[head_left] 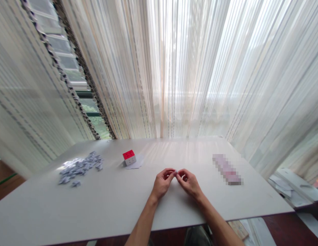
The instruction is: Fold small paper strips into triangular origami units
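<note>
Hands: two, both the person's own, met at the middle of the table near its front edge
Left hand (162,182): fingers curled in, thumb and forefinger nipped onto the small piece (175,172)
Right hand (189,182): curled the same way, its fingertips pinching the same piece from the other side
Small piece: one, tiny and greyish, held just above the tabletop between the two sets of fingertips; its shape is too small to tell
Heap of paper bits (80,166): one loose pile, far left, well apart from the hands; pale grey-white crumpled scraps, too many to count, with one stray bit (76,183) lying just in front of it
Cube (129,157): one, red on top, white on the side, gridded faces, sitting on a flat white sheet (137,163)
Pink strip (227,169): one, long, blurred out, to the right
Table (110,212): one, smooth matt white board; nothing lies between hands and heap
Curtain (189,68): sheer, striped, pleated, hanging behind the table
</note>
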A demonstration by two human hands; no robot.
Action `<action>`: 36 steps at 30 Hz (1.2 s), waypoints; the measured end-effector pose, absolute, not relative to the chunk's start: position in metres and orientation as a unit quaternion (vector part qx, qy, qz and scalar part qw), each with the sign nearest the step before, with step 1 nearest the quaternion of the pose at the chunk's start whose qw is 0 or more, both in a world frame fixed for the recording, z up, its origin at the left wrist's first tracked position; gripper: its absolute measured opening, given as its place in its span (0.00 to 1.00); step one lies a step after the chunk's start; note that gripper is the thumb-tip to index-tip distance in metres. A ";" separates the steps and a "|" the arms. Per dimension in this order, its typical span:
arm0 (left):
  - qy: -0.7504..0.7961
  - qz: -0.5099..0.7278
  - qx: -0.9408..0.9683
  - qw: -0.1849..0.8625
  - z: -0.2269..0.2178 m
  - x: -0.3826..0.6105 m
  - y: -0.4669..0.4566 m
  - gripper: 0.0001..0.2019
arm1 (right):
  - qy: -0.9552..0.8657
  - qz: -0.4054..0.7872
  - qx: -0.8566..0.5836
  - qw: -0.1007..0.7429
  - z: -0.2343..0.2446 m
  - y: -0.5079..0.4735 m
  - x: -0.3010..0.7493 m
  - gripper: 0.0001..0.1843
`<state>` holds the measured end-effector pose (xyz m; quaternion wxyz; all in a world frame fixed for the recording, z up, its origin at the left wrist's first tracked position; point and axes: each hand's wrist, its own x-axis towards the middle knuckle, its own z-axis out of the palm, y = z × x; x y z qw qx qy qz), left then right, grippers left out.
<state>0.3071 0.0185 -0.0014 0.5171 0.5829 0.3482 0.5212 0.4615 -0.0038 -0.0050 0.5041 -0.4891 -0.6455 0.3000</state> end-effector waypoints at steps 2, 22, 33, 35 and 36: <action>0.341 0.527 0.581 0.518 -0.002 0.308 0.018 0.15 | -0.639 0.305 -0.483 0.515 -0.006 -0.003 0.462 0.18; 0.389 0.529 0.612 0.440 -0.002 0.310 0.014 0.15 | -0.612 0.353 -0.469 0.531 -0.005 -0.001 0.469 0.20; 0.406 0.533 0.628 0.396 -0.003 0.310 0.015 0.14 | -0.628 0.333 -0.477 0.517 -0.005 -0.003 0.467 0.20; 0.406 0.539 0.630 0.384 -0.002 0.310 0.014 0.13 | -0.628 0.333 -0.475 0.518 -0.005 -0.002 0.467 0.20; 0.404 0.545 0.635 0.371 -0.001 0.310 0.014 0.13 | -0.628 0.335 -0.474 0.519 -0.005 -0.002 0.468 0.20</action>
